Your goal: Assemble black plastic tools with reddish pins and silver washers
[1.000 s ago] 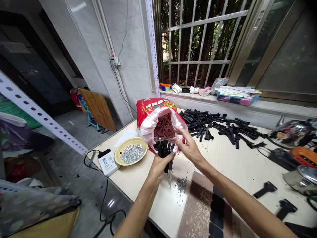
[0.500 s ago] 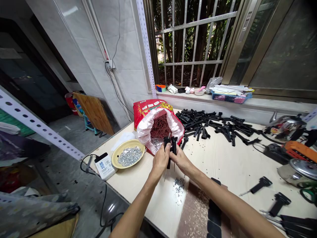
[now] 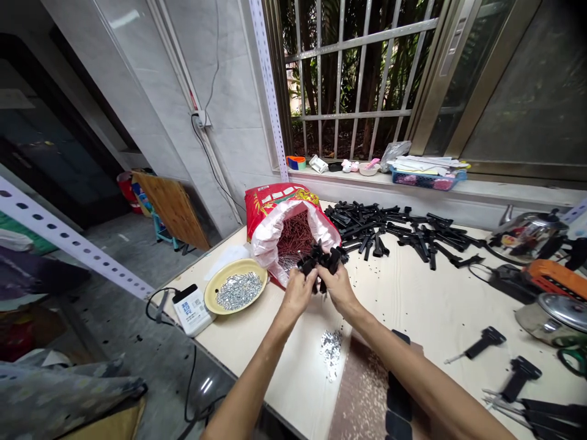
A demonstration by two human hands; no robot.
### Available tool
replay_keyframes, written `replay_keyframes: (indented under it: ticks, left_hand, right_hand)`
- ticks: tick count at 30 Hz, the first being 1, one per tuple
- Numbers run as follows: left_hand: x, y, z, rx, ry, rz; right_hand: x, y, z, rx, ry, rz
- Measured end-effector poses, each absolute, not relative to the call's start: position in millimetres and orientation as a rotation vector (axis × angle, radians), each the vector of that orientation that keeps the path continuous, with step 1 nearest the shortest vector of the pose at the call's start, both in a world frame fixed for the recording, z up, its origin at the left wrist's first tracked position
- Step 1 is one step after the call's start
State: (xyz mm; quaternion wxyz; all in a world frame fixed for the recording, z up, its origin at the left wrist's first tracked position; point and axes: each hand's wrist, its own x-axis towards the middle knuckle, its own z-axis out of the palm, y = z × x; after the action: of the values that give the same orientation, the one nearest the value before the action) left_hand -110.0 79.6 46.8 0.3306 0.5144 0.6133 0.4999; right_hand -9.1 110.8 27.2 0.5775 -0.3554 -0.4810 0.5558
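In front of the open bag's mouth, my left hand (image 3: 298,293) is closed around a black plastic part (image 3: 307,266). My right hand (image 3: 338,291) grips another black plastic part (image 3: 332,259) right beside it. The two parts are close together and blurred, so I cannot tell whether they touch. Thin metal tips show beneath my fingers. Behind my hands lies a red and white bag (image 3: 265,235) full of reddish-brown screws (image 3: 296,232). Small silvery metal pieces (image 3: 331,351) are scattered on the table below my hands.
A yellow dish (image 3: 210,300) of small metal pieces stands left, beside a white box (image 3: 193,310). Many black parts (image 3: 358,221) are heaped behind the right hand. A kettle (image 3: 527,235), a lidded pot (image 3: 545,318) and screwdriver-like black tools (image 3: 486,342) are at right.
Both hands have tilted the black parts, which stood upright before, and spread slightly apart. The metal rods that hung below them now show less.
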Motion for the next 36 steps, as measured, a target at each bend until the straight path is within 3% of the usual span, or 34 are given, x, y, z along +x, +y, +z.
replay_keyframes:
  ticks: [3, 10, 22, 25, 29, 36]
  left_hand:
    - [-110, 77, 47, 1.216, 1.410, 1.355]
    - [-111, 68, 60, 1.119, 1.340, 1.362]
    - [-118, 68, 59, 0.967, 1.132, 1.291]
    - [-118, 69, 53, 0.857, 1.120, 1.334]
    - [-104, 77, 46, 0.825, 1.188, 1.330]
    - [-57, 105, 29, 1.536, 1.566, 1.061]
  right_hand:
    - [-14, 109, 30, -0.741, -1.086, 1.418]
    - [-10, 88, 38, -0.673, -1.356, 1.089]
    - [-1, 94, 26, -0.752, -1.450, 1.124]
    - [-1, 94, 30, -0.763, -1.236, 1.254]
    - [12, 114, 25, -0.881, -0.552, 1.515]
    - [92, 138, -23, -1.072, -0.141, 1.450]
